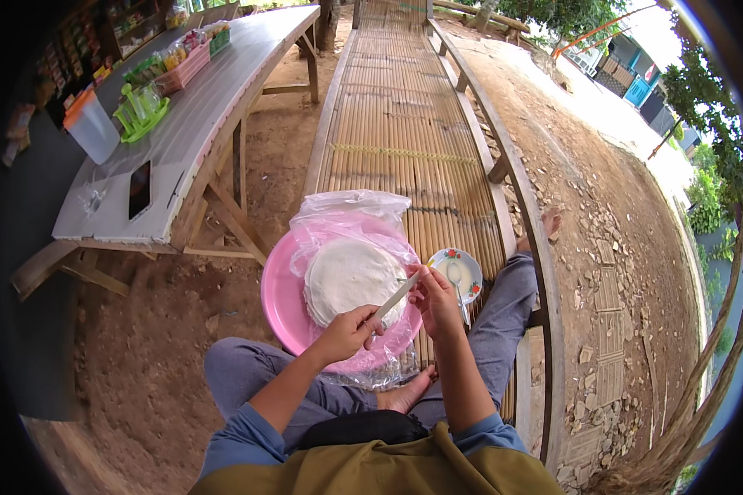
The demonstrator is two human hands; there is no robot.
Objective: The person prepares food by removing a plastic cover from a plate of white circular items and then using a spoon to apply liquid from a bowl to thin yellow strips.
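Observation:
My left hand grips the lower end of a slim, pale, rolled strip, which looks like thin dough. At its upper end, my right hand pinches it near a small yellow tip. The strip slants over a round, white stack of what look like thin dough wrappers. Clear plastic lies under and around the stack, inside a pink plastic basin. Right of the basin, a flower-patterned plate holds whitish liquid and a metal spoon.
I sit cross-legged on a bamboo-slat bench with a wooden rail along its right side. To the left, a table bears a phone, an orange-lidded container, a green glass rack and a pink basket of packets.

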